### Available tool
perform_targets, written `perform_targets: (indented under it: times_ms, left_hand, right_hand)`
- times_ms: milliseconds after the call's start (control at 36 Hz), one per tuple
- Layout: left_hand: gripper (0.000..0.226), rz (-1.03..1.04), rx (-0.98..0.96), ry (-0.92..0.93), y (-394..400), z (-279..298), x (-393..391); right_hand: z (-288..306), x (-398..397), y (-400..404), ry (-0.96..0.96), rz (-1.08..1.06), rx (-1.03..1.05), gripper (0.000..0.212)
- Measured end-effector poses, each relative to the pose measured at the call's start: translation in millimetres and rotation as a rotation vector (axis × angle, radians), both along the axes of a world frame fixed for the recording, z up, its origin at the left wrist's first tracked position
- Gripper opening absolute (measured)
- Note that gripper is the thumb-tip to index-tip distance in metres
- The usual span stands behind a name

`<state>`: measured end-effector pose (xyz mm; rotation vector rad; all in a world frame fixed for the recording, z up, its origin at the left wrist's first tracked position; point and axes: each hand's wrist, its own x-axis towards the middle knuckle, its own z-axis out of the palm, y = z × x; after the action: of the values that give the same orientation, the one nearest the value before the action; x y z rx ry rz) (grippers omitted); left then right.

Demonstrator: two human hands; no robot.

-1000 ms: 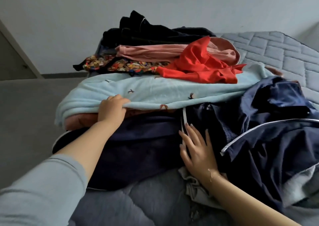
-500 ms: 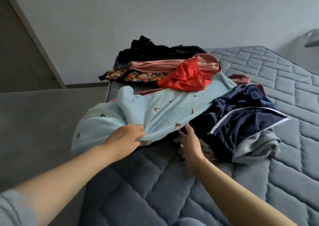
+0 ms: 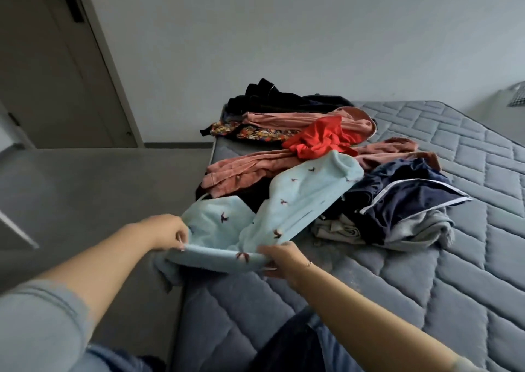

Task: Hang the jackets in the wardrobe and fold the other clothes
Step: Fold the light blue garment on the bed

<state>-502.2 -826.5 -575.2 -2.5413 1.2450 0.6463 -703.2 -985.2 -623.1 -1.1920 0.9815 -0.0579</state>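
Pale-blue fleece garment (image 3: 287, 201) gripped by left hand (image 3: 167, 231); right hand (image 3: 279, 259).

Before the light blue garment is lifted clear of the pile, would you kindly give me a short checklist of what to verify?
1. Left hand grips the light blue garment: ok.
2. Right hand grips the same hem: ok.
3. Far end free of the pile: not ok, it lies against the red garment and over dark clothes.
4. Navy jacket clear of it: cannot tell, their edges meet.
5. Bare mattress nearby for folding: ok.
6. Garment type, folding or hanging: cannot tell.
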Motion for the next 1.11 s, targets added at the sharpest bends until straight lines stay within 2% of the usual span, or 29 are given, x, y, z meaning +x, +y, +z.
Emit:
perform_targets:
  times_ms: [83, 139, 194, 278, 472, 556, 639, 778, 833, 917, 972, 1028, 1111]
  left_hand:
    - [0.039, 0.04, -0.03, 0.097, 6, -6, 2]
    - [0.04, 0.046, -0.098, 0.149, -1, -9, -4]
    - [0.036, 0.033, -0.17, 0.17, -13, -10, -13]
    - [0.036, 0.007, -0.273, 0.193, -36, -12, -31]
    - [0.055, -0.027, -0.426, 0.261, -99, -29, -69]
    - [0.07, -0.075, -0.403, 0.293, -121, -43, -84]
    - [0.082, -0.116, -0.312, 0.28, -138, -58, -91]
    - [0.092, -0.156, -0.247, 0.214, -157, -78, -81]
    - [0.09, -0.163, -0.223, 0.143, -158, -86, -77]
    - [0.074, -0.195, -0.214, -0.01, -156, -96, -77]
    - [0.06, -0.246, -0.232, -0.096, -156, -95, -77]
    - [0.052, -0.301, -0.267, -0.09, -159, -89, -75]
    - [0.04, -0.308, -0.395, 0.071, -164, -71, -74]
  right_hand:
    - [18, -16, -6, 0.09, 0.277, -0.257, 0.031]
    - [30, -27, -23, 0.124, 0.318, -0.37, 0.031]
    - [38, -35, -43, 0.11, 0.304, -0.374, 0.023]
    - [36, -44, -69, 0.061, 0.182, -0.295, 0.015]
    - [-2, -36, -114, 0.151, -0.132, -0.21, 0.029]
    - [-17, -25, -133, 0.168, -0.201, -0.174, 0.026]
    - [-27, -8, -150, 0.161, -0.275, -0.111, 0.044]
    - [-35, 28, -172, 0.147, -0.403, -0.047, 0.048]
    - [-37, 39, -175, 0.157, -0.438, -0.065, 0.038]
    - [-34, 49, -173, 0.062, -0.439, -0.111, 0.01]
    - [-27, 47, -170, 0.0, -0.431, -0.241, 0.013]
    - [-18, 36, -168, -0.054, -0.455, -0.446, 0.013]
    - [-3, 2, -161, -0.134, -0.553, -0.653, 0.008]
